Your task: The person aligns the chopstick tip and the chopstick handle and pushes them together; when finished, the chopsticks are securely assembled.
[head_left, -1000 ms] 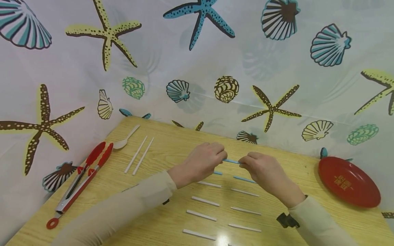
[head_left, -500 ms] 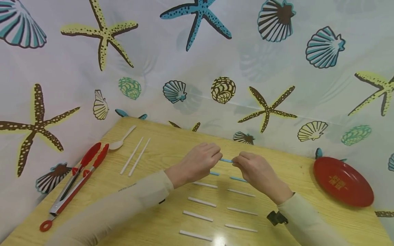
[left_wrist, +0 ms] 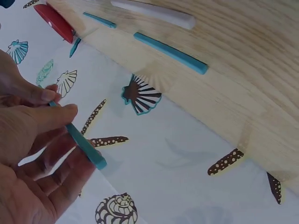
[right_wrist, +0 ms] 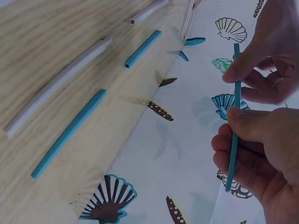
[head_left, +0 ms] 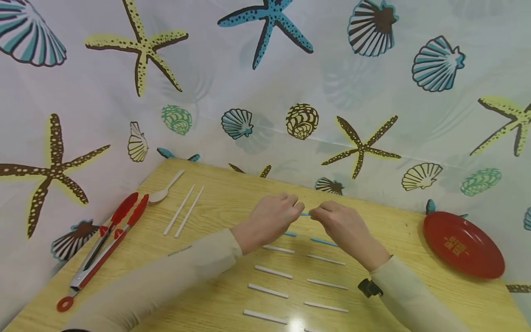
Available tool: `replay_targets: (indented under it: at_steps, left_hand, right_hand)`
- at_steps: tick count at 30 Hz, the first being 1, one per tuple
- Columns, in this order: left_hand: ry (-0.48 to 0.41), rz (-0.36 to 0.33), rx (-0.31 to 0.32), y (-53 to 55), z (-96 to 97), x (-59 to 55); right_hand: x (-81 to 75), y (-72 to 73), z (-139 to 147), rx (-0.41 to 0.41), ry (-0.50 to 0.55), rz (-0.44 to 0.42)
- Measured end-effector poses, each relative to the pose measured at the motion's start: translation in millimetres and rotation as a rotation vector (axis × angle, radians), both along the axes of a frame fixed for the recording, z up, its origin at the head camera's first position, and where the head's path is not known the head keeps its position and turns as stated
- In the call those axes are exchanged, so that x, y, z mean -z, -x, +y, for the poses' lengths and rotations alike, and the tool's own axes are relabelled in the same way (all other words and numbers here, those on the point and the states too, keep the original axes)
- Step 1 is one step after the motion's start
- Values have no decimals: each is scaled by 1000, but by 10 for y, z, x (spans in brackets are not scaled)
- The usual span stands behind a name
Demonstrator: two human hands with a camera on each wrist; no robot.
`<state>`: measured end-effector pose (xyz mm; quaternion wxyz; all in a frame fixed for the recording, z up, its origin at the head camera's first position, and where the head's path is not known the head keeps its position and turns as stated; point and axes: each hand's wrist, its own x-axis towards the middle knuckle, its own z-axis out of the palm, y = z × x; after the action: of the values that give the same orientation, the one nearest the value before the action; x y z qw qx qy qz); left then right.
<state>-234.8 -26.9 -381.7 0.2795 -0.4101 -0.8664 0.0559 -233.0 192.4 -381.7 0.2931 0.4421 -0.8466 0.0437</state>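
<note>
A thin blue stick [head_left: 305, 214] is held up over the far part of the table by both hands. My left hand [head_left: 269, 217] pinches it between thumb and fingers. Close beside, my right hand [head_left: 346, 228] pinches the same stick. In the right wrist view, the blue stick [right_wrist: 232, 168] looks straight and whole, with an end showing past each hand. Below the hands, two shorter-looking blue sticks lie on the wood, a right one [head_left: 323, 241] and a left one [head_left: 292, 234] partly hidden by my left hand.
White sticks [head_left: 267, 291] lie in two columns nearer me. At left are red-tipped tongs [head_left: 99, 258], a white spoon [head_left: 159, 196] and two longer white sticks [head_left: 184, 211]. A red oval plate [head_left: 460, 263] sits at right. A shell-patterned cloth [head_left: 265, 92] backs the table [head_left: 224, 193].
My hands have come closer together along the blue stick, so less of it shows between them. The view shifted slightly; the things on the table stay put.
</note>
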Motion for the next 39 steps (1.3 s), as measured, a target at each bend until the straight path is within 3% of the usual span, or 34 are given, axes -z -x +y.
replay_targets:
  at_steps: [6,10,12,15,18,21,24,29,34,39]
  left_hand:
    - [32,-43,-91,-44,-14,-12]
    - [-1,-158,-134,-37,-111,-21]
    - [-38,-262,-167,-7,-186,-34]
    - [-157,-471,-239,66,-325,-55]
    - [-293,-657,-302,131,-504,-58]
    - [-384,-772,-315,189,-731,-16]
    - [-473,-931,-327,240,-971,25]
    - [-613,-1188,-407,302,-1289,78]
    - [-707,-1290,-455,315,-1510,159]
    - [-688,-1312,-481,301,-1651,197]
  right_hand:
    - [-7,32,-70,2,37,-6]
    - [1,46,-27,-31,110,-55]
    - [-12,40,10,-42,143,-84]
    - [-24,29,54,-23,153,-160]
    - [11,19,92,50,98,-334]
    - [107,32,135,135,22,-553]
    - [240,70,188,185,-24,-713]
    - [417,127,265,182,-39,-803]
    - [475,168,292,142,-21,-783]
    - [488,182,298,138,-22,-783]
